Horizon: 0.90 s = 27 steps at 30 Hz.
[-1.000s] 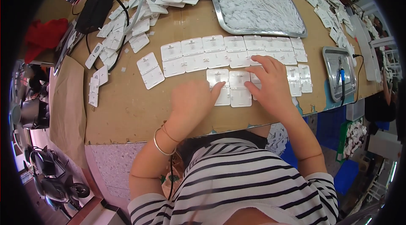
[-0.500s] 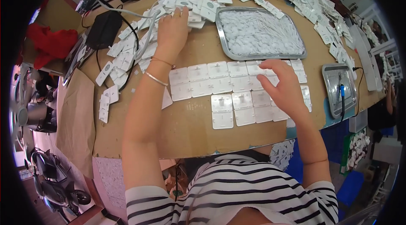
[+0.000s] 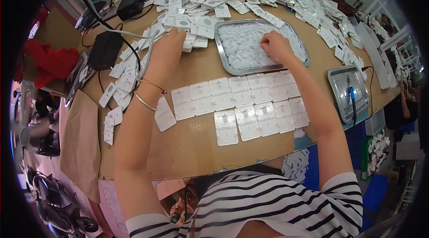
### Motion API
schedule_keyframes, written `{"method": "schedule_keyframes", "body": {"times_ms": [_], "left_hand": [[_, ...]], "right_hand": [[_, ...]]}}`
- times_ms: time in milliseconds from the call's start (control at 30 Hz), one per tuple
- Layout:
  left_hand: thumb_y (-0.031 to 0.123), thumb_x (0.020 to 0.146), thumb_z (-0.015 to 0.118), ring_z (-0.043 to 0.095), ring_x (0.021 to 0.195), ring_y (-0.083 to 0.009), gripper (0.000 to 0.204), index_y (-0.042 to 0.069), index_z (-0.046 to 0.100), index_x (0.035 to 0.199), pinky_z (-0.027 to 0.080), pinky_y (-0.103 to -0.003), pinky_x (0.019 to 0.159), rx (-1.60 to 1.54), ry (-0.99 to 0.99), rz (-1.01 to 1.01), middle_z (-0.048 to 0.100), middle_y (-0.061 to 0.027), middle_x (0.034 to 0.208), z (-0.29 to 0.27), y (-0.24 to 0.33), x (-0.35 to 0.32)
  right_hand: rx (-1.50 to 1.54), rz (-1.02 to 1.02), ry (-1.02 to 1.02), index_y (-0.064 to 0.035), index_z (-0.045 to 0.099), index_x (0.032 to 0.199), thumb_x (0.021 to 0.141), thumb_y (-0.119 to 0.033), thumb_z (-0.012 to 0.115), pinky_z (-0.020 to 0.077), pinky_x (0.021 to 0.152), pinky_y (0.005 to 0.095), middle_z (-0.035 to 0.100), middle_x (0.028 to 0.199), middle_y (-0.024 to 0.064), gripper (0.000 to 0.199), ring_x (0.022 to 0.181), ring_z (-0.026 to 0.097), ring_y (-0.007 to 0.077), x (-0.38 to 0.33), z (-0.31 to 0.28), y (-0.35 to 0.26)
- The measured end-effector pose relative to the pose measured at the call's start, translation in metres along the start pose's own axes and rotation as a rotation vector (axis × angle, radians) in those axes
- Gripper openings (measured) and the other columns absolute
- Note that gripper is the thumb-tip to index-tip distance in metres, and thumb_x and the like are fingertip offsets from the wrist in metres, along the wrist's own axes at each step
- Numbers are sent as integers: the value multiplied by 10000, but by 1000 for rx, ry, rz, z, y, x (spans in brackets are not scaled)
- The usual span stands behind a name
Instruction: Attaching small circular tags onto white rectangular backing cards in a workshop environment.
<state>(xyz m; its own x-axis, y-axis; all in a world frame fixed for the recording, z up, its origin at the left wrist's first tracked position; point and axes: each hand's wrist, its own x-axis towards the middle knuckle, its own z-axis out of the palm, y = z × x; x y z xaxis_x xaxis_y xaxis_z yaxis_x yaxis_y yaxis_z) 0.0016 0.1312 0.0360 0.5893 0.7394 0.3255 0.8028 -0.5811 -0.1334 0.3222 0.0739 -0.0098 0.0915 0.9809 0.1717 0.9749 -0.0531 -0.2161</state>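
Note:
My left hand [image 3: 171,45] rests at the near edge of a heap of white plastic plates [image 3: 205,23], its fingers curled down; what they hold, if anything, is hidden. Inside a metal tray [image 3: 245,71], my right hand [image 3: 277,46] has its fingertips drawn together over small white pieces [image 3: 243,48]. Anything in that pinch is too small to make out. Closer to me, white plates [image 3: 240,90] lie side by side in two rows, the front one shorter. A single plate [image 3: 165,115] sits tilted beside my left wrist.
At the right stands a smaller metal tray [image 3: 336,104] holding a blue-handled pen-like tool [image 3: 352,94] on a cord. Black boxes [image 3: 105,50] and loose cables [image 3: 147,50] lie at the left, near red cloth [image 3: 51,61]. Brown paper [image 3: 80,135] hangs over the left edge.
My right hand has gone from above the laid-out plates to the small pieces in the tray, its fingers closing. My left hand has drawn back slightly at the heap. The view has shifted.

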Motion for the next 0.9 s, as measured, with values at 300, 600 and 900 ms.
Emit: {"method": "schedule_keyframes", "body": {"times_ms": [300,600,900], "left_hand": [[153,852,597,600,755,-192,313,-19,519,1101,480,-298,630,-1028,322,-367,612,-96,908,-12,47,-39],[141,852,636,572,891,-163,376,23,435,1146,479,-331,822,-2224,-12,-689,555,-105,1062,-20,111,-91],[94,865,602,605,892,-142,395,-32,424,1195,536,-298,714,-2266,-130,-685,585,-88,1002,-18,122,-99]], "right_hand": [[773,39,34,-10,592,933,841,-112,616,457,729,240,615,849,42,140,790,571,109,-44,-22,-29],[1214,-58,-76,0,586,969,798,-9,652,463,741,212,620,882,51,184,809,573,85,-138,-53,-101],[1359,137,210,-4,597,917,808,13,636,461,697,216,600,850,37,116,773,577,95,-153,-25,-129]]}}
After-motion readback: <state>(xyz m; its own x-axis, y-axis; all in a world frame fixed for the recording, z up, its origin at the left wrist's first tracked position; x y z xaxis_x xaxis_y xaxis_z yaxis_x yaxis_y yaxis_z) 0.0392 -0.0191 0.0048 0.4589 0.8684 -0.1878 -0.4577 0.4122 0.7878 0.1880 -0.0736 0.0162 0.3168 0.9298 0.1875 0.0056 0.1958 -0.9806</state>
